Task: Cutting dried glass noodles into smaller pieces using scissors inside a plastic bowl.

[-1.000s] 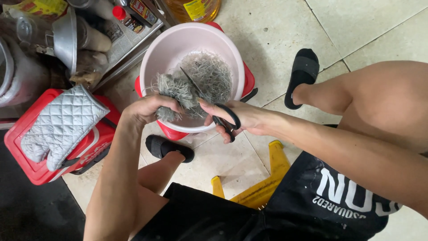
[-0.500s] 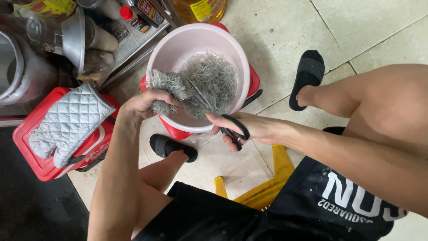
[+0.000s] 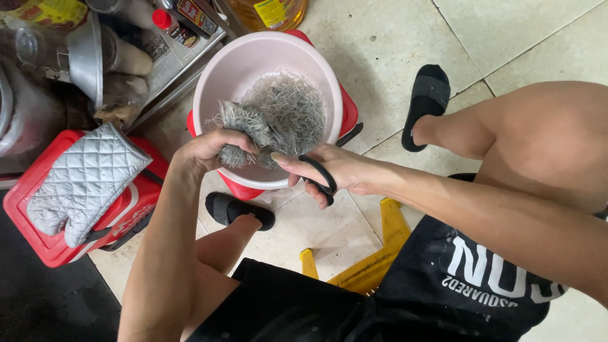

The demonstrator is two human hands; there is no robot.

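Over the pink basin [image 3: 218, 76] we hold both hands, working from a low yellow stool [image 3: 373, 266] with knees spread. On the far left, a red box [image 3: 136, 202] carries a quilted grey mitt [image 3: 82, 180], lying flat and well apart from our hands. Behind it, metal pots [image 3: 82, 54] and bottles crowd a tray lined with newspaper. Our left forearm rises from the lower edge, and the left hand [image 3: 206, 152] is clenched around a grey, shaggy bundle [image 3: 244, 130] at the basin's near rim, knuckles up, the bundle's frayed ends sticking out above and below the fist. Just beside it, our right hand [image 3: 329, 174] reaches in from the right, wrist level, fingers threaded through the black handles of scissors [image 3: 320, 177]; it grasps them firmly, the thumb pointing at the bundle. The blades are hidden behind hand and bundle, so we cannot tell how they stand. Grey cut strands [image 3: 288, 107] fill the basin's bottom. The basin sits on a second red box [image 3: 348, 114]. Black slippers [image 3: 427, 101] are on both feet on the pale tiles, one below the basin, one to its right.
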